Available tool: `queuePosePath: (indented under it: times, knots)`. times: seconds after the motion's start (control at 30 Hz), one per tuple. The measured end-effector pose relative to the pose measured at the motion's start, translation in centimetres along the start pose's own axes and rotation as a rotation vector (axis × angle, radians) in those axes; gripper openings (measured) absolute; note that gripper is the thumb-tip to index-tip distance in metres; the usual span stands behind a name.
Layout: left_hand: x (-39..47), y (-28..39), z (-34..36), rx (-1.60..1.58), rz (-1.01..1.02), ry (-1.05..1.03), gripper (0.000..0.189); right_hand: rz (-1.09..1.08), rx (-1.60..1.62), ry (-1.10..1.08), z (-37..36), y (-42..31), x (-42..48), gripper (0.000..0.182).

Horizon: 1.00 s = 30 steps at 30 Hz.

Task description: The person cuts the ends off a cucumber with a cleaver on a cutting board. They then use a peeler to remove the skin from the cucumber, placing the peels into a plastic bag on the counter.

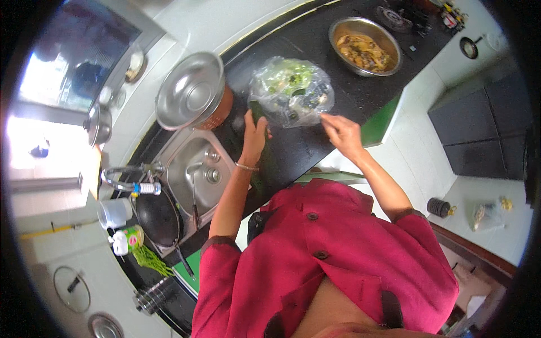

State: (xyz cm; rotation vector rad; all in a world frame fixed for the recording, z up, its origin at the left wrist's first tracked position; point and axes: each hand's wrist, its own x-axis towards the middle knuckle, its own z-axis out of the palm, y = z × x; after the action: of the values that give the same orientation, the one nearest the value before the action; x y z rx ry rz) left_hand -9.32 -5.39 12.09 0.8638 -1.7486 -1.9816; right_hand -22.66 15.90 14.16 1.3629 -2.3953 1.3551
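My left hand point(255, 137) is wrapped around a long dark green vegetable point(256, 110), which looks like a cucumber. Its upper end sticks out past my fingers, beside a clear plastic bag point(296, 95). Pale green leafy vegetables point(298, 78) show through the bag, with darker pieces lower down. My right hand point(344, 134) is at the bag's lower right edge, fingertips against or just over the plastic. Whether those fingers pinch the plastic is not clear. Both hands are over the black countertop point(291, 150).
A steel basin point(190, 91) rests over a brown perforated basket point(217, 112), near the sink point(198, 169). At the far right of the counter sits a steel bowl point(365, 46) of food. Left of the sink are a black wok point(157, 217), a faucet point(131, 179) and green stalks point(150, 260).
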Motion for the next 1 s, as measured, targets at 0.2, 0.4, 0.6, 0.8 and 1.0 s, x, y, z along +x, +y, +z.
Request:
queuePosePath:
  times: [0.2,0.4,0.6,0.8,1.0]
  knots:
    - [1.6,-11.9,-5.2,0.654,-0.314,0.572,0.055,0.335,0.110,-0.049,-0.3,0.5,-2.1,0.019]
    - [1.6,-11.1,-4.5,0.832,-0.274,0.422,0.049,0.291,0.095,-0.063,0.6,1.0,-2.9,0.021]
    - [-0.1,-8.6,-6.5,1.324,-0.049,0.555,0.045,0.406,0.074,-0.184,0.2,0.9,-3.4,0.022]
    - [-1.5,-9.3,-9.7,0.909,-0.199,0.244,0.059,0.307,0.037,-0.246,0.3,-0.3,-3.2,0.024]
    - [-2.8,-6.5,-8.8,0.505,0.094,-0.070,0.052,0.153,0.035,-0.193,0.7,-1.2,-2.4,0.021]
